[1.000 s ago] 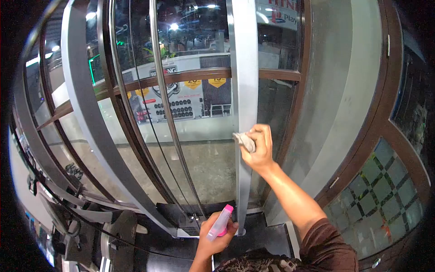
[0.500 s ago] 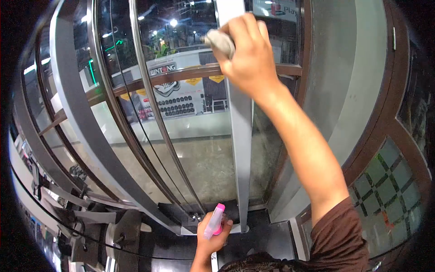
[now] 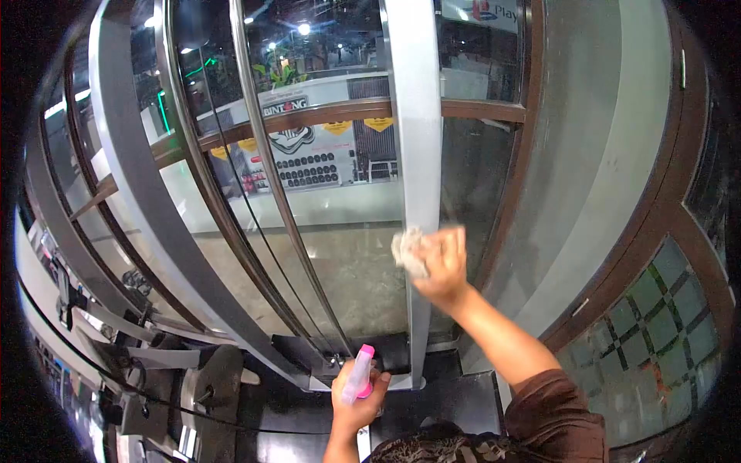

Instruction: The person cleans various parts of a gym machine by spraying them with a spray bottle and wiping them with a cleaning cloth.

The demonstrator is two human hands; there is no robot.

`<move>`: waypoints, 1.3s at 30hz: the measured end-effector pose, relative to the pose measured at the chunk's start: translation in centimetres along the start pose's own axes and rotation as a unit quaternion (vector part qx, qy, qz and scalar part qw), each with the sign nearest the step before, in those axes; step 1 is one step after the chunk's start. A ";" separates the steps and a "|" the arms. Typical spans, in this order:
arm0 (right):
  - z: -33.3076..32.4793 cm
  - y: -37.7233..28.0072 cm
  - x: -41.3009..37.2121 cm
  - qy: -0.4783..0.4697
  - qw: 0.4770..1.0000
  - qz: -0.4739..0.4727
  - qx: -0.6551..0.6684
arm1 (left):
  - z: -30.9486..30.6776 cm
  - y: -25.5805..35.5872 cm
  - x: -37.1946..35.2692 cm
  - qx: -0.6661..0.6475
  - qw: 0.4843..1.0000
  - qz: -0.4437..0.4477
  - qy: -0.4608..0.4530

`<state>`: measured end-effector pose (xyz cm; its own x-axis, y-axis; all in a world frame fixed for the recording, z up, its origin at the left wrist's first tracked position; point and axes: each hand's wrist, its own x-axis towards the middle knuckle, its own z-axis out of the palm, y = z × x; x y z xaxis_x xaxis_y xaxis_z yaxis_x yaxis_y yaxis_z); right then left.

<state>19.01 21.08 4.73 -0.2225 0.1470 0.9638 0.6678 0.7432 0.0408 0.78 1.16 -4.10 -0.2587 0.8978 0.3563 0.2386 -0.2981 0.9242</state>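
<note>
A pale, crumpled cloth point(image 3: 408, 251) is bunched in my right hand point(image 3: 442, 266), against the grey upright post point(image 3: 421, 170) at about its middle height. The fingers are curled round the cloth and slightly blurred. Low in the view, my left hand point(image 3: 356, 401) is wrapped round a spray bottle with a translucent and pink head point(image 3: 358, 376). The bottle's body is mostly hidden by the hand and the head. Behind the bottle is the base of the post and of the metal guide rods point(image 3: 279, 201).
A curved grey frame post point(image 3: 143, 185) and a thin cable stand to the left. Brown-framed glass panes point(image 3: 347, 270) lie behind the rods. Gym equipment point(image 3: 212, 386) fills the lower left. A patterned glass door point(image 3: 648, 339) is at the right.
My right hand has come down the post with the cloth, from near the top to mid-height. The view has shifted slightly. My left hand still holds the spray bottle.
</note>
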 end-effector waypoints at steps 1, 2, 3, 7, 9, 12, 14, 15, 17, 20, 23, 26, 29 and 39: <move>0.7 -0.1 -3.8 -0.047 0.999 -0.003 -0.016 | -0.1 0.3 -0.2 -0.011 1.000 -0.008 0.002; 1.3 -0.2 -7.7 -0.093 0.995 -0.008 -0.033 | -0.1 0.4 -0.3 -0.021 1.000 -0.014 0.004; 1.8 -0.5 -11.7 -0.128 0.990 -0.033 -0.041 | -0.3 0.5 -0.3 -0.031 0.999 -0.019 0.007; 1.0 -0.7 -19.6 -0.251 0.954 -0.149 -0.070 | -0.9 -0.3 -1.0 -0.005 1.000 -0.011 -0.005; 1.2 0.0 -20.0 -0.268 0.944 -0.182 -0.060 | -1.4 0.1 -1.1 0.027 0.999 -0.012 -0.013; 0.7 0.2 -12.8 -0.189 0.949 -0.238 -0.088 | -1.2 -0.3 -1.2 -0.011 0.999 -0.041 0.000; -0.3 0.9 -5.9 -0.139 0.947 -0.269 -0.111 | -1.0 -0.6 -1.0 -0.020 0.998 -0.059 -0.003; -0.8 1.4 -1.1 -0.074 0.950 -0.281 -0.116 | -0.9 -0.5 -0.8 -0.008 0.998 -0.062 -0.012; -1.9 2.3 8.7 0.058 0.946 -0.292 -0.124 | -0.6 -0.5 -0.5 0.007 0.998 -0.053 -0.020; -3.7 3.0 21.5 0.160 0.941 -0.255 -0.154 | 0.0 -0.9 -0.1 -0.001 0.999 -0.043 -0.016; -4.4 2.7 27.7 0.208 0.939 -0.249 -0.118 | 0.6 -1.3 0.4 -0.025 0.998 -0.058 -0.009; -5.0 1.0 25.9 0.161 0.968 -0.174 -0.086 | 0.6 -1.1 0.6 -0.008 0.999 -0.052 -0.016; -3.0 0.7 20.2 0.134 0.976 -0.140 -0.102 | 0.4 -0.4 0.7 -0.031 0.998 -0.055 -0.008; 0.9 -1.3 -17.6 -0.239 0.957 -0.126 -0.105 | -1.0 -0.5 -0.5 -0.085 0.995 -0.055 0.012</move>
<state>21.38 18.08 -12.49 -0.6607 0.3000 0.6881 0.6674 0.6542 0.3557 -0.17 0.54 -4.62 -0.2973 0.9208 0.2524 0.0470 -0.2499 0.9671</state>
